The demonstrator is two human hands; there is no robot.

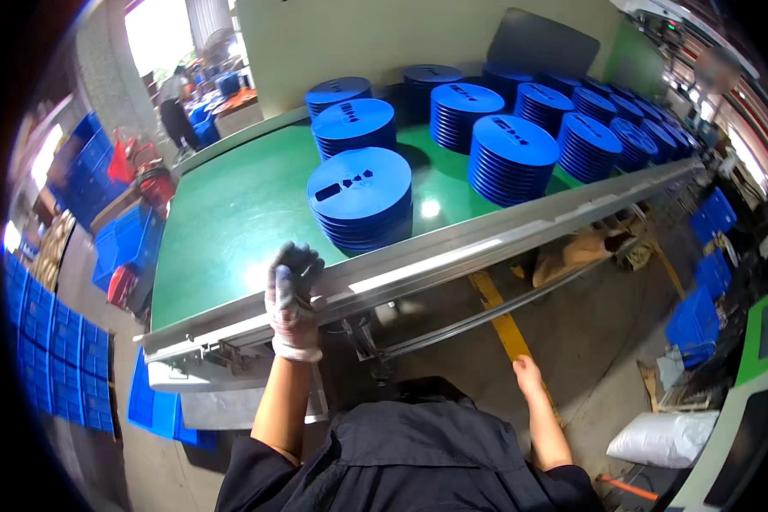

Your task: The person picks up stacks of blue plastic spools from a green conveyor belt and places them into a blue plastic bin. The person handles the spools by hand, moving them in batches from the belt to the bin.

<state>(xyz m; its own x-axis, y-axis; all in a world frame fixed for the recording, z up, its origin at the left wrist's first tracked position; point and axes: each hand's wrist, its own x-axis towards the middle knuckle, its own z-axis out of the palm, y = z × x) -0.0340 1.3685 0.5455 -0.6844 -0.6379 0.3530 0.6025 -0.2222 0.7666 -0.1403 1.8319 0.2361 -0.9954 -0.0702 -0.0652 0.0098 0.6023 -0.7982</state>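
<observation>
My left hand [293, 303], in a white knitted glove with grey fingers, is at the near metal rail [435, 260] of a green conveyor belt [222, 226]. Its fingers are curled in and nothing shows in them; whether it touches the rail I cannot tell. Closest to it on the belt stands a stack of blue reels [360, 192], round discs with cut-outs in their top face. Low on the right hangs my right hand [527, 373], bare, away from the belt. Its fingers look loosely closed, and no object is visible in them.
Several more stacks of blue reels [514, 158] fill the belt's right side. Blue crates [55, 350] are piled at the left, with a blue bin [149, 401] under the belt's end. At right are a white sack [661, 439] and a green-and-white machine [755, 367].
</observation>
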